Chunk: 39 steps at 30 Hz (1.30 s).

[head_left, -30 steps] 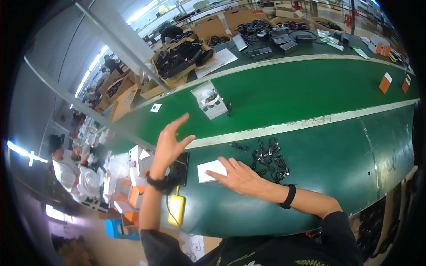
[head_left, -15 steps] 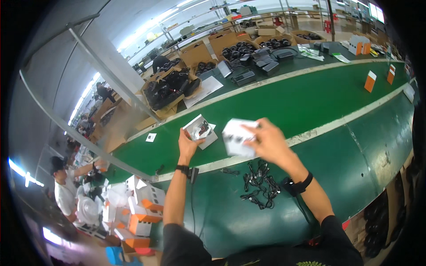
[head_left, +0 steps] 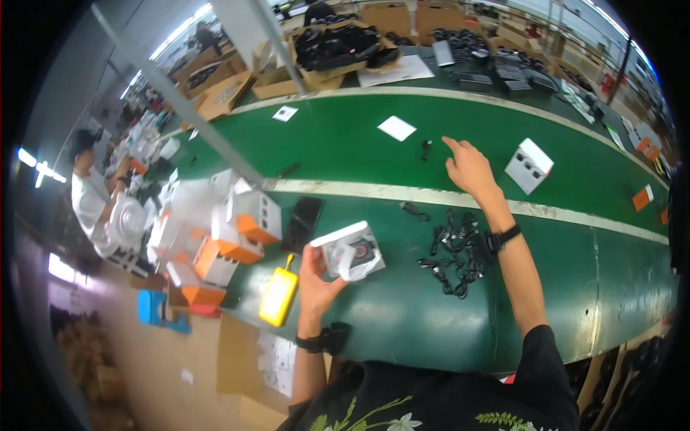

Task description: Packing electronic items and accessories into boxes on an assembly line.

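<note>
My left hand grips an open white box above the green bench. Inside the box, a black item shows beside clear plastic wrapping. Out over the green belt, my right hand is open and holds nothing, its index finger stretched out. Just left of that fingertip lies a small black cable piece. A white box with dark pictures on its side sits on the belt to the right of that hand. Below the right wrist, a pile of black cables rests on the bench.
White and orange boxes are heaped at the left, near a black phone and a yellow power bank. White cards lie on the belt. A metal post rises at left; a co-worker stands beyond the boxes.
My right hand has let go of the white box, which now sits on the belt. My left hand has brought its open box nearer, over the bench. The view has shifted downward.
</note>
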{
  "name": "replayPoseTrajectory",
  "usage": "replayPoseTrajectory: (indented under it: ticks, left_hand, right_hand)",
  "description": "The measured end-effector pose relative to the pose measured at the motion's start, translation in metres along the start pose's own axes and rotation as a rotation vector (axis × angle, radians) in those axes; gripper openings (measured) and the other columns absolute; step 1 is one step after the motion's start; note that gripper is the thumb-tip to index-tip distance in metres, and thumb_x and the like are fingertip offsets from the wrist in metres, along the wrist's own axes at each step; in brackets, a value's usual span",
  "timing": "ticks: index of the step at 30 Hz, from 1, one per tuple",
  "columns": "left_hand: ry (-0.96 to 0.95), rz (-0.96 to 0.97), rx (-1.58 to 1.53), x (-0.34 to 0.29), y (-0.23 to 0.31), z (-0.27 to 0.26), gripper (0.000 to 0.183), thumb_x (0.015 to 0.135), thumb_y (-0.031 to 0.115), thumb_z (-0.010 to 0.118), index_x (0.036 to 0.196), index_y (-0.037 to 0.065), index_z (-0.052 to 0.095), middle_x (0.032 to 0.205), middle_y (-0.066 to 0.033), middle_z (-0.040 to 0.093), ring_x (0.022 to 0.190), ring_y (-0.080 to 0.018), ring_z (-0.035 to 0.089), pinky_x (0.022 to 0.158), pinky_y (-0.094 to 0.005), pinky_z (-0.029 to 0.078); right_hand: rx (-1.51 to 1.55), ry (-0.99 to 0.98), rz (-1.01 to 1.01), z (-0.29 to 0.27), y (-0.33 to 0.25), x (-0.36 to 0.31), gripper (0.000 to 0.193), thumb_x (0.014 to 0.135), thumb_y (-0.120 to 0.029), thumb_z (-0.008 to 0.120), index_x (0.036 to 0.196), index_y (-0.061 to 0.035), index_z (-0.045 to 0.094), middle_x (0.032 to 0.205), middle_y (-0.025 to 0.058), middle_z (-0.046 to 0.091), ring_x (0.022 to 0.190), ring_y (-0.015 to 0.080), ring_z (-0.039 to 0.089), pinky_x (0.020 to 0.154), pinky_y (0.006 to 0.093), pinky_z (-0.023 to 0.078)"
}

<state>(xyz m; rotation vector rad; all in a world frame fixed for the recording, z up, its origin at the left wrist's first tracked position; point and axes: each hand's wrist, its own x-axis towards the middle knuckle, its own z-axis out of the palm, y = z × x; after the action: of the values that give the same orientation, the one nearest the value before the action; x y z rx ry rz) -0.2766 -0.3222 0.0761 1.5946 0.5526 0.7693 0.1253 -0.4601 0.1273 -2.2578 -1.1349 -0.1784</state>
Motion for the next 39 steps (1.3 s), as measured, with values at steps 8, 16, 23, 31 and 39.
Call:
replayPoseTrajectory:
  ticks: [8, 16, 23, 31, 39]
  left_hand:
    - [0.172, 0.061, -0.150, -0.011, -0.017, 0.027, 0.056, 0.095, -0.002, 0.077, 0.145, 0.000, 0.052, 0.136, -0.0100, 0.065, 0.130, -0.0179, 0.062, 0.112, -0.0337, 0.049]
    - [0.133, 0.059, -0.117, -0.004, -0.007, 0.033, 0.054, 0.096, -0.009, 0.070, 0.146, 0.004, 0.054, 0.133, -0.0097, 0.069, 0.124, -0.0169, 0.066, 0.106, -0.0326, 0.051]
    - [0.133, 0.009, -0.168, 0.003, 0.000, 0.028, 0.058, 0.096, -0.009, 0.070, 0.149, 0.006, 0.052, 0.130, -0.0094, 0.070, 0.120, -0.0160, 0.067, 0.102, -0.0304, 0.053]
    - [0.121, 0.024, -0.357, 0.010, -0.001, 0.035, 0.054, 0.099, -0.008, 0.067, 0.149, 0.004, 0.050, 0.122, -0.0115, 0.074, 0.108, -0.0137, 0.069, 0.095, -0.0294, 0.055]
    - [0.116, 0.038, -0.304, 0.000, -0.008, 0.032, 0.053, 0.100, -0.009, 0.064, 0.150, 0.002, 0.050, 0.129, -0.0104, 0.071, 0.118, -0.0143, 0.067, 0.101, -0.0293, 0.053]
  right_hand:
    - [-0.159, -0.093, -0.070, 0.137, 0.025, 0.040, 0.019, 0.094, -0.010, 0.073, 0.106, 0.0053, 0.074, 0.125, 0.0356, 0.066, 0.114, 0.0520, 0.069, 0.099, 0.0575, 0.058]
    - [-0.114, -0.137, -0.067, 0.085, 0.052, 0.010, 0.011, 0.080, 0.000, 0.081, 0.085, 0.0053, 0.072, 0.088, 0.0306, 0.072, 0.091, 0.0490, 0.074, 0.084, 0.0554, 0.060]
    - [0.438, 0.050, 0.152, -0.004, -0.050, -0.067, 0.019, 0.081, 0.003, 0.083, 0.096, 0.0029, 0.072, 0.074, 0.0154, 0.067, 0.071, 0.0280, 0.068, 0.069, 0.0367, 0.056]
    - [0.370, 0.161, -0.757, -0.015, -0.189, -0.159, 0.035, 0.074, 0.001, 0.082, 0.107, -0.0092, 0.083, 0.099, 0.0025, 0.075, 0.096, 0.0289, 0.069, 0.085, 0.0447, 0.058]
    - [-0.018, 0.234, -0.538, 0.033, -0.190, -0.159, 0.024, 0.079, -0.004, 0.075, 0.103, -0.0019, 0.078, 0.096, 0.0084, 0.070, 0.119, 0.0350, 0.062, 0.118, 0.0684, 0.035]
